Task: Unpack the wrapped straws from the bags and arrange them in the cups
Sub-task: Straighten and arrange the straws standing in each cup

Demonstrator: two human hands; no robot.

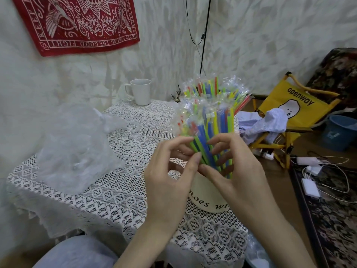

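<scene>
1. Head view: the straws [210, 117], wrapped in clear film, stood bunched upright in a white cup [207, 196] near the bench's [108, 194] right edge; both hands hid the cup's rim and much of its lettering.
2. The left hand [170, 171] pinched the straws' lower stems between thumb and fingers.
3. The right hand [235, 167] curled around the same bunch from the other side, gripping it.
4. An empty-looking mug [140, 91] stood at the bench's far edge; its inside was not visible.
5. A crumpled clear bag [77, 147] lay at left, its contents hard to make out.
</scene>
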